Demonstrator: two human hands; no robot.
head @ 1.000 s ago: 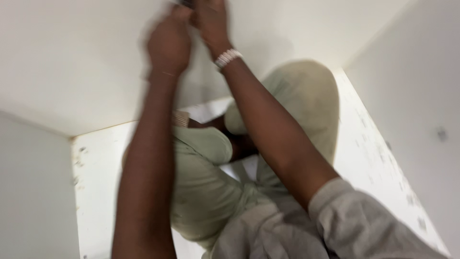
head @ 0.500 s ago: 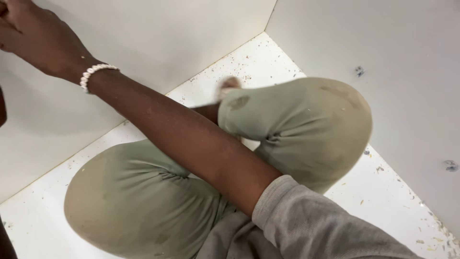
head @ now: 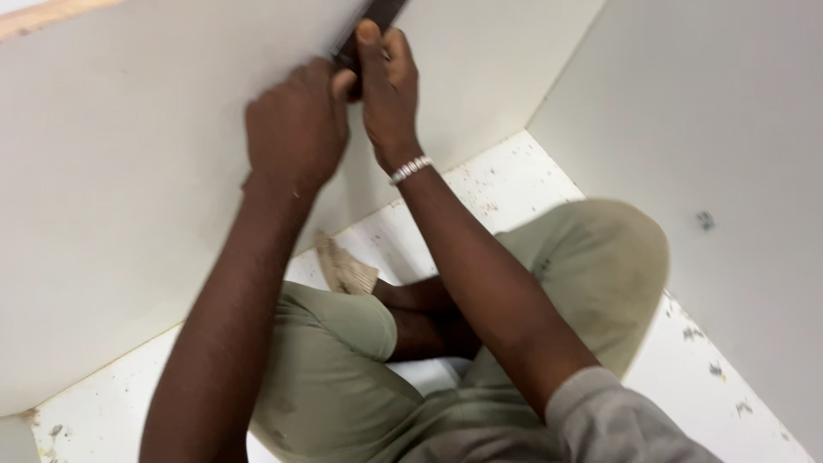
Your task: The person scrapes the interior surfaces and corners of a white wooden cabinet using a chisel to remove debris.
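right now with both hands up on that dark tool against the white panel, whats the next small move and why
Probably press the dark tool steadily along the white panel. The right hand grips it with the thumb on top, and the left hand is bunched beside it, so both already brace it against the surface.

A large white panel (head: 129, 214) leaned across the upper left, a strip of bare wood (head: 43, 15) showing along its top edge. Below it lay a white floor (head: 506, 184) speckled with dark debris. To the panel's right, a plain white wall (head: 729, 154) rose, meeting it in a corner.
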